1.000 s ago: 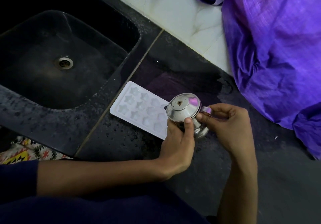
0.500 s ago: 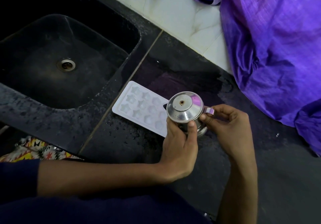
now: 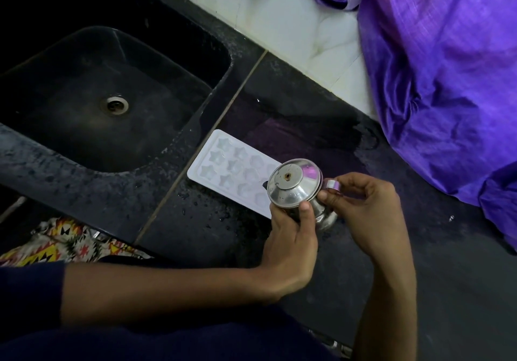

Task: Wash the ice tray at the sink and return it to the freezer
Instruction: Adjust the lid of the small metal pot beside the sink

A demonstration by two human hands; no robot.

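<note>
A white ice tray point(image 3: 223, 164) with star-shaped cells lies flat on the wet black counter, just right of the sink point(image 3: 84, 103). Over its right end I hold a small lidded steel pot point(image 3: 293, 184). My left hand point(image 3: 291, 240) wraps the pot's body from below, thumb on the lid's rim. My right hand point(image 3: 361, 209) pinches the pot's handle from the right. The tray's right end is hidden behind the pot and my left hand.
The black sink has a metal drain point(image 3: 114, 105) and looks dry. A purple cloth point(image 3: 447, 66) hangs over the back right of the counter point(image 3: 447, 290). White tiles point(image 3: 279, 16) line the wall behind. A patterned cloth point(image 3: 70, 240) shows below the counter's front edge.
The pot has tilted slightly, its lid turned more toward the left, while both hands keep their hold. The tray has not moved on the counter.
</note>
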